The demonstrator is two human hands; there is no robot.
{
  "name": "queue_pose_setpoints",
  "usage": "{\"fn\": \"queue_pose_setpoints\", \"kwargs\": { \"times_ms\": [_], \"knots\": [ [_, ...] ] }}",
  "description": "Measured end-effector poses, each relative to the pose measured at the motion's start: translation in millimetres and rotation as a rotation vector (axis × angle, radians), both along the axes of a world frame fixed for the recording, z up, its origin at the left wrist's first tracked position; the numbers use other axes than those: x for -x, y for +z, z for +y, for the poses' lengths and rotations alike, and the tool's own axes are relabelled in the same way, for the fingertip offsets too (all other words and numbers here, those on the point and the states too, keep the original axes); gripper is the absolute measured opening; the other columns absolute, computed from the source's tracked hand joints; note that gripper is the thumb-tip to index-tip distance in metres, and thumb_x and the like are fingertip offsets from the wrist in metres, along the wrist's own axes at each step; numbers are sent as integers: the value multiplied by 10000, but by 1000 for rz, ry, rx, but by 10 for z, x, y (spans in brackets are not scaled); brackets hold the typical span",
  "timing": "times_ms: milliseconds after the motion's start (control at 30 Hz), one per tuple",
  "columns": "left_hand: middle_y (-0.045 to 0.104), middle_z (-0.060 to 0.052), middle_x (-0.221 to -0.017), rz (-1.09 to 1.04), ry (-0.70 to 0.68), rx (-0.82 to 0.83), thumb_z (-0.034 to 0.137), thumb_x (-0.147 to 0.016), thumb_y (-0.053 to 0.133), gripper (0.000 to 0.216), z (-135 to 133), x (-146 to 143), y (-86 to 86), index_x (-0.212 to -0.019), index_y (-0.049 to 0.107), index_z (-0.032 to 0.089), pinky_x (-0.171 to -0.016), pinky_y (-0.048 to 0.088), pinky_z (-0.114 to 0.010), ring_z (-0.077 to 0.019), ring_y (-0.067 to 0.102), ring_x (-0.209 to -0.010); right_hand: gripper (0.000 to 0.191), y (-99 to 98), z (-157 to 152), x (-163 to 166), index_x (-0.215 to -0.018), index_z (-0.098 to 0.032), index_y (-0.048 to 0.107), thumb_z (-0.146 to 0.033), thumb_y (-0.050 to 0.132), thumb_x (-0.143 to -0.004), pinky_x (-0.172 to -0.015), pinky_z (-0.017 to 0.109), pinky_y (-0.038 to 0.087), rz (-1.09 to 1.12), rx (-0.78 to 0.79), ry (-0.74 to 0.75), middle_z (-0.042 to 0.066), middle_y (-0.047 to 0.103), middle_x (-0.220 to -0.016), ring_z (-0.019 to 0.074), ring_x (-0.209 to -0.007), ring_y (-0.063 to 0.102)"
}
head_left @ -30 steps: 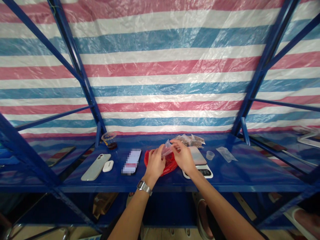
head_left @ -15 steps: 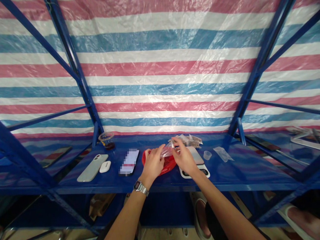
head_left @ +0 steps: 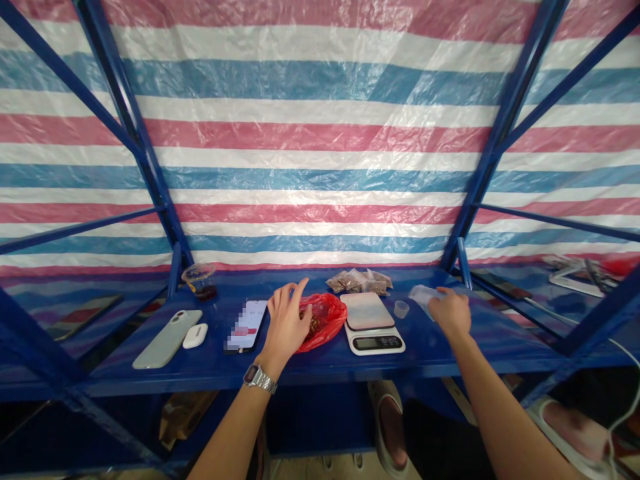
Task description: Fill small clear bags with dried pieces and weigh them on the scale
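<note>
My left hand [head_left: 289, 319], a silver digital watch on its wrist, hovers at the left side of an open red plastic bag [head_left: 333, 319]. Its fingers are spread and nothing is in them. Small brown pieces show inside the red bag, partly hidden by that hand. Off to the right, my right hand [head_left: 453, 313] has its fingers closed at the edge of a clear plastic bag [head_left: 423, 295] on the blue shelf. A white kitchen scale [head_left: 373, 320] with a bare metal plate lies between the hands. Beside it stands a small clear cup [head_left: 401, 309].
Several filled clear packets [head_left: 360, 281] lie behind the scale. On the left are a lit phone [head_left: 249, 323], a white earphone case [head_left: 195, 336], a pale phone [head_left: 169, 339] and a cup of dark liquid [head_left: 201, 283]. Blue frame posts [head_left: 457, 207] rise at both sides.
The clear bag held between both hands has left the space over the red bag. My right hand has moved right to the clear bag on the shelf; my left hand has opened. The view has shifted.
</note>
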State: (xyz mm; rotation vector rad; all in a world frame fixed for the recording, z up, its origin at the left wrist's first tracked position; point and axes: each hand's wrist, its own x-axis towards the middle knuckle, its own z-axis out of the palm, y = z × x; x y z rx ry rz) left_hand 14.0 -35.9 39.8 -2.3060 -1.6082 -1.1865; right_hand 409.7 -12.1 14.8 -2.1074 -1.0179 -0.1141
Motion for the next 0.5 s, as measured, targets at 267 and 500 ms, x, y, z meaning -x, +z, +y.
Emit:
{"fn": "queue_pose_setpoints", "kwargs": {
  "times_ms": [267,500],
  "knots": [
    [559,-118,-1327,-3,16,-5,173,-939,525,563,23,-54,-6,-1491,476,277,-1063,395,-509,-314,486,-1245,490,-411,-98,-81,-1329,-298,692,-206,517,-881,-997,507,410,-263,320,68,148,541,-1376,398,-1247,493],
    [562,-128,-1315,-9,25,8,171,-952,507,486,32,-61,-6,-1431,539,250,-1057,397,-519,-318,482,-1241,495,-238,-39,-67,-1363,-247,675,-270,501,-900,-1003,540,401,-282,274,26,188,552,-1376,419,-1255,478]
  ]
}}
